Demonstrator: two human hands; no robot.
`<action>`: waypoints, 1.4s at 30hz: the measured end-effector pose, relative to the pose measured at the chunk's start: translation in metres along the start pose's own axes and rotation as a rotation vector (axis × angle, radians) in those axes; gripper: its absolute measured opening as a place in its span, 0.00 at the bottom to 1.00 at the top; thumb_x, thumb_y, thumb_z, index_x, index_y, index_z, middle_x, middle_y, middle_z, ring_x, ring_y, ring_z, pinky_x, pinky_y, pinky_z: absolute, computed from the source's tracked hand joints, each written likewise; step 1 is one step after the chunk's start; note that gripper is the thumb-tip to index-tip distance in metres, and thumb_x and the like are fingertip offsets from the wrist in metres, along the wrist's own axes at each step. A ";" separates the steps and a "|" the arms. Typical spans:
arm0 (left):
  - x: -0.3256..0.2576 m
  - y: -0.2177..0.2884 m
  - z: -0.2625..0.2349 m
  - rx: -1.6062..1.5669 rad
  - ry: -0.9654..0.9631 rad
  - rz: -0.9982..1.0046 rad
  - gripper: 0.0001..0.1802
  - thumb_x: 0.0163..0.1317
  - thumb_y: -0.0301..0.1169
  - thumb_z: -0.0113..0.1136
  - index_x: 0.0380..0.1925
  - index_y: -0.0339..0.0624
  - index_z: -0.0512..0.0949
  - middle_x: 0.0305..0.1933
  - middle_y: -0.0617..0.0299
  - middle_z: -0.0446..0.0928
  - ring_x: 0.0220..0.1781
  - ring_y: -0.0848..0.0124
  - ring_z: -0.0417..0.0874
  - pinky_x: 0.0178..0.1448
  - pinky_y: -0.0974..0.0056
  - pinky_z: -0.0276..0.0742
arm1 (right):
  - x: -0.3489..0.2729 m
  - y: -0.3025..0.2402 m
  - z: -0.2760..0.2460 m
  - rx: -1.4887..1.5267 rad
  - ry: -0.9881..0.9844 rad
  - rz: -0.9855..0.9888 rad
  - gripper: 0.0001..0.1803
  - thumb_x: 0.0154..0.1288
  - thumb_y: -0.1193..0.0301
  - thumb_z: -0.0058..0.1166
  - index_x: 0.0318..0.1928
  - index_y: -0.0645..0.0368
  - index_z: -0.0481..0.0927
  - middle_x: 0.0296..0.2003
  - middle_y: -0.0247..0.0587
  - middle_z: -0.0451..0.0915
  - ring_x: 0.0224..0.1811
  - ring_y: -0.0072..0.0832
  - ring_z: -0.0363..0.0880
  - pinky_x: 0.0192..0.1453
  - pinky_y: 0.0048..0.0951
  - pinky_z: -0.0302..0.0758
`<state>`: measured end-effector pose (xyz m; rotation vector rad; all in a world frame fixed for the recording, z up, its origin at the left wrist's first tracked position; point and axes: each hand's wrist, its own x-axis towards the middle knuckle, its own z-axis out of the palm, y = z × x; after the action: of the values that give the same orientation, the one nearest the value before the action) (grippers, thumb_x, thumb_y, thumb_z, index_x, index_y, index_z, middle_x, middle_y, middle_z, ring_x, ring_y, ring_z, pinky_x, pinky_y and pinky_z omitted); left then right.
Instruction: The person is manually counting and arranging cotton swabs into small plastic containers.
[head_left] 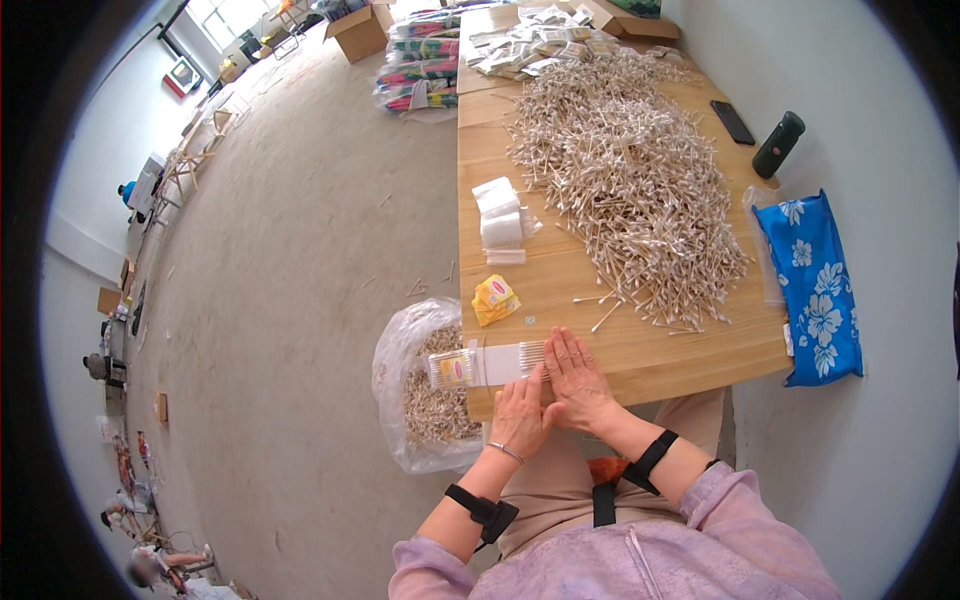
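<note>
Hands are laid flat at the near tabletop [700, 350] edge: the left hand [520, 412] and right hand [575, 380] rest side by side, fingers spread, nothing clamped. Just ahead of the left hand, a swab packet [487, 366] is seen lying across the tabletop's left edge, partly overhanging a clear bag [415, 395] below. Bare wood is left between the hands and the swab heap [630, 180]. The packet appears white with a clear end.

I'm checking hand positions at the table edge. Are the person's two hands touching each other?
Touching. The head view shows the left hand pressed against the right hand at the thumb side, with no gap between them.
</note>
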<state>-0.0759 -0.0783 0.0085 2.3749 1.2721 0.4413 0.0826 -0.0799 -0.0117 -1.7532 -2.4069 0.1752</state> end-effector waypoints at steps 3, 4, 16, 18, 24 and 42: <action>0.005 0.003 -0.004 -0.025 -0.017 -0.043 0.40 0.61 0.46 0.56 0.67 0.37 0.57 0.45 0.51 0.72 0.47 0.54 0.72 0.54 0.54 0.65 | 0.000 0.000 0.000 0.013 0.005 -0.001 0.50 0.54 0.55 0.47 0.69 0.74 0.43 0.71 0.64 0.42 0.76 0.51 0.36 0.78 0.46 0.34; 0.006 0.003 -0.005 -0.011 -0.039 -0.044 0.39 0.61 0.47 0.56 0.67 0.37 0.57 0.44 0.51 0.72 0.47 0.54 0.72 0.53 0.54 0.65 | 0.001 -0.001 0.000 -0.037 0.014 -0.002 0.51 0.53 0.55 0.47 0.69 0.74 0.43 0.71 0.64 0.42 0.76 0.51 0.36 0.78 0.46 0.35; 0.009 0.004 -0.007 -0.032 -0.055 -0.059 0.39 0.62 0.48 0.54 0.67 0.36 0.57 0.48 0.48 0.74 0.49 0.53 0.73 0.55 0.54 0.66 | 0.000 -0.001 -0.001 0.030 -0.010 0.010 0.51 0.53 0.55 0.49 0.69 0.74 0.45 0.71 0.64 0.43 0.76 0.51 0.37 0.78 0.46 0.35; 0.012 0.004 -0.007 -0.062 -0.036 -0.068 0.40 0.63 0.49 0.54 0.67 0.35 0.56 0.47 0.48 0.74 0.48 0.52 0.74 0.54 0.53 0.67 | 0.000 0.000 -0.001 0.045 0.001 0.010 0.50 0.53 0.55 0.49 0.69 0.74 0.46 0.71 0.64 0.43 0.76 0.51 0.37 0.78 0.46 0.35; 0.016 0.000 -0.007 -0.050 -0.124 -0.097 0.41 0.65 0.51 0.50 0.68 0.34 0.54 0.45 0.45 0.75 0.46 0.49 0.76 0.52 0.52 0.69 | 0.000 -0.002 -0.002 0.045 -0.002 0.011 0.49 0.55 0.54 0.48 0.69 0.74 0.47 0.71 0.64 0.43 0.76 0.50 0.37 0.78 0.46 0.35; 0.031 0.005 -0.019 -0.175 -0.209 -0.212 0.38 0.64 0.42 0.55 0.66 0.32 0.54 0.40 0.37 0.78 0.42 0.42 0.78 0.48 0.48 0.73 | 0.000 -0.002 -0.001 0.068 -0.017 0.043 0.49 0.54 0.53 0.46 0.69 0.72 0.47 0.72 0.61 0.41 0.77 0.48 0.34 0.78 0.44 0.32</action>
<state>-0.0642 -0.0506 0.0301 2.0557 1.3124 0.2229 0.0808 -0.0804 -0.0106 -1.7810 -2.3468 0.2754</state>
